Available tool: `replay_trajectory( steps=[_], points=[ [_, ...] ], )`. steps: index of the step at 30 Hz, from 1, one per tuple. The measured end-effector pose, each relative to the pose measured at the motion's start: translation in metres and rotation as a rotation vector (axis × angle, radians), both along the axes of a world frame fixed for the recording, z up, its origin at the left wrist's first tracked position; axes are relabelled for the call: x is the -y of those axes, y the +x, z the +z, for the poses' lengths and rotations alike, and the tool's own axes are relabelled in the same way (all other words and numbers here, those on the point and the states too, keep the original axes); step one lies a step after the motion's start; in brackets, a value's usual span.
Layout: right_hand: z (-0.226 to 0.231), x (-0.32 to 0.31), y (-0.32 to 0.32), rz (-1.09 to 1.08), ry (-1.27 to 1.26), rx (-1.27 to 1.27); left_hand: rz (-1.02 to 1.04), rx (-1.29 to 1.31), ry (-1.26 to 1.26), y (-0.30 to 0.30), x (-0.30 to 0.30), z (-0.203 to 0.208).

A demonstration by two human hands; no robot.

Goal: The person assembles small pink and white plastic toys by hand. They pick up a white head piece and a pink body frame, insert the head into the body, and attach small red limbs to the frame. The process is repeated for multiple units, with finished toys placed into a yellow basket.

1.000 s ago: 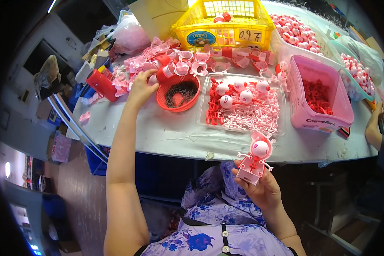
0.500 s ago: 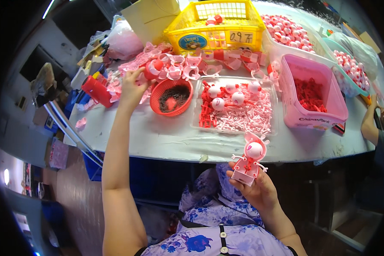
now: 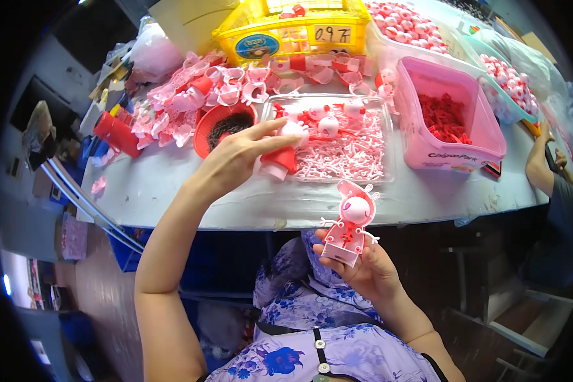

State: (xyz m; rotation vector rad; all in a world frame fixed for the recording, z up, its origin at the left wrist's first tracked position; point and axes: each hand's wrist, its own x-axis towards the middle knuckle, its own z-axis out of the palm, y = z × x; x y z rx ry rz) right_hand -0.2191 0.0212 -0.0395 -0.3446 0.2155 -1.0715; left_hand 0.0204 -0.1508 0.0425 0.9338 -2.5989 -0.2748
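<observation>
My right hand (image 3: 370,270), palm up in front of the table edge, grips the pink base of a half-assembled toy figure (image 3: 351,224). The figure stands upright, with a round pale head, thin pale arms and red inner parts in an open pink shell. My left hand (image 3: 232,156) is closed on a red-and-pink plastic shell piece (image 3: 279,163), partly hidden by the fingers. That piece hovers by the left edge of a clear tray (image 3: 388,170) holding small pink and red parts and several round heads. A red basket (image 3: 200,141) of dark small pieces is partly behind this hand.
Pink shell pieces (image 3: 172,108) are heaped at the back left, beside a red bottle-like object (image 3: 116,134). Behind stand a yellow crate (image 3: 286,41) and a pink tub (image 3: 452,153) of red parts. Another person's arm (image 3: 540,162) is at the far right.
My left hand has come away from the shell pile, moving right and nearer with the red-and-pink piece. My right hand still holds the toy figure. The whole view has shifted a little.
</observation>
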Motion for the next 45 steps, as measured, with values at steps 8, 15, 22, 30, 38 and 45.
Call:
replay_trajectory(
  steps=[8, 15, 22, 30, 38, 45],
  points=[
    [-0.004, 0.002, -0.001, -0.047, -0.005, -0.047, 0.359, 0.038, -0.123, -0.032, -0.043, 0.012],
    [-0.003, 0.006, -0.002, 0.001, 0.017, 0.029, 0.53, -0.049, -0.135, -0.04, -0.043, -0.008],
    [-0.006, 0.004, -0.006, -0.003, 0.004, 0.045, 0.644, -0.092, -0.183, -0.045, -0.034, -0.02],
    [-0.007, 0.001, -0.013, -0.05, 0.006, 0.026, 0.645, -0.41, -0.497, -0.021, -0.036, -0.01],
    [-0.008, 0.0, -0.006, -0.065, -0.003, 0.024, 0.558, -0.144, -0.876, 0.072, -0.099, -0.045],
    [-0.002, 0.003, 0.006, -0.011, -0.015, -0.044, 0.398, -0.12, -0.763, 0.068, -0.12, -0.09]
  ],
)
